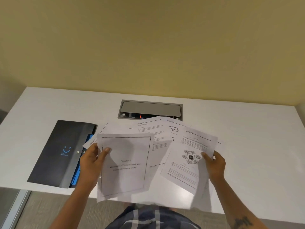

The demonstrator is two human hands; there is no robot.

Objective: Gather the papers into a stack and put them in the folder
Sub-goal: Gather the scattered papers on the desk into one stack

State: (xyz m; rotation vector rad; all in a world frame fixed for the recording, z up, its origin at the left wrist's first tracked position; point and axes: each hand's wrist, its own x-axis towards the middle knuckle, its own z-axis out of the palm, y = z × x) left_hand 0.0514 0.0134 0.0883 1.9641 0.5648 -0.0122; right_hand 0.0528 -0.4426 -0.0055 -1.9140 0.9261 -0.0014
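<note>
My left hand [92,160] grips the left edge of a bordered title page [125,164], lifted above the near table edge. My right hand [213,163] pinches the right edge of a printed sheet with a round diagram [189,159], also raised and tilted. Several more printed papers [153,134] lie fanned out on the white table behind them. The black folder [61,152] with a blue smile mark lies shut at the left, blue dividers showing along its right side.
A grey cable hatch [150,108] is set into the white table [247,129] just behind the papers. A yellow wall rises beyond the table. The table's near edge runs under my forearms, with carpet floor below.
</note>
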